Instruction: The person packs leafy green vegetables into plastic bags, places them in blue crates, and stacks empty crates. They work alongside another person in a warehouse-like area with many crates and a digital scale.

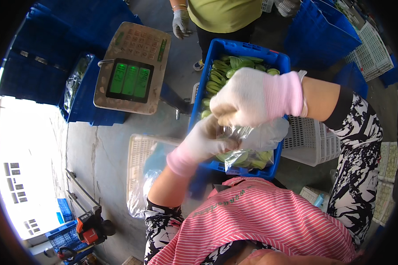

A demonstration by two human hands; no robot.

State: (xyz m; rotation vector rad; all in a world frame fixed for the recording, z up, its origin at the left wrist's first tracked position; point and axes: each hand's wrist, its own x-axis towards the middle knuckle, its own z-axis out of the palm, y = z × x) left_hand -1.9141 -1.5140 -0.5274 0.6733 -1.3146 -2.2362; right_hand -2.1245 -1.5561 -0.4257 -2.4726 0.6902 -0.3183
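Observation:
Both my hands wear white knit gloves with pink cuffs and meet above a blue plastic crate [285, 63] of leafy green vegetables [219, 74]. My left hand [212, 139] grips the gathered neck of a clear plastic bag [238, 159]. Just above it, my right hand [242, 99] is closed at the same neck, its fingertips partly hidden beneath the fist. Green vegetables show through the bag, which hangs over the crate's near end. More clear film spreads to the right, below my right wrist.
A scale display [131, 69] with lit green digits stands at the left. White baskets [142, 149] [310, 139] flank the crate. Blue crates [318, 36] stand at the upper right and upper left. A person in a yellow-green shirt [224, 15] stands beyond the crate.

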